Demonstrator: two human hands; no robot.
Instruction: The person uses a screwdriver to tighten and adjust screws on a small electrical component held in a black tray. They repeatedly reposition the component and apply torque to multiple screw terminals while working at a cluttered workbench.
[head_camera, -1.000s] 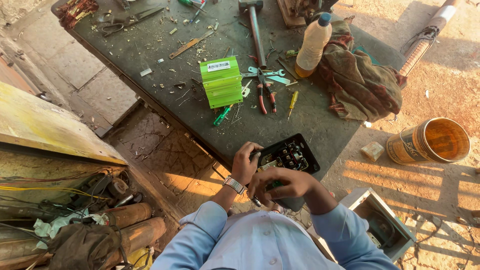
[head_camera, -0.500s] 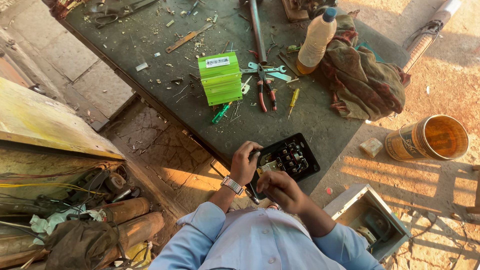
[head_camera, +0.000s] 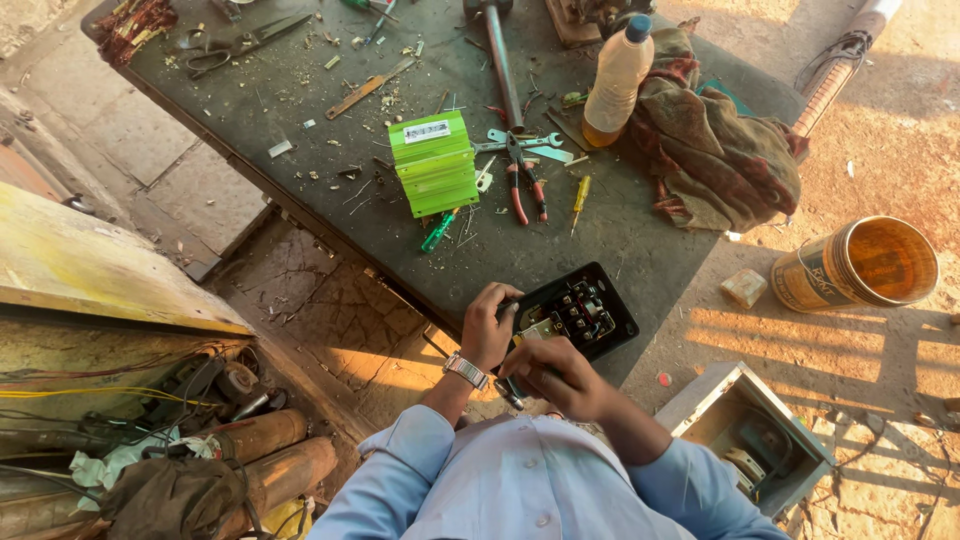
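From the head camera we see our left hand (head_camera: 490, 325) clasped around the near-left corner of a black electrical unit (head_camera: 572, 312), which sits at the near edge of the dark worktable (head_camera: 300, 120). Our right hand (head_camera: 555, 373) curls over its near end, fingers closed on something we cannot make out. Farther up the table lie a green box (head_camera: 433, 163), red-handled pliers (head_camera: 525, 185) and a plastic bottle (head_camera: 617, 75) beside a crumpled cloth (head_camera: 715, 150).
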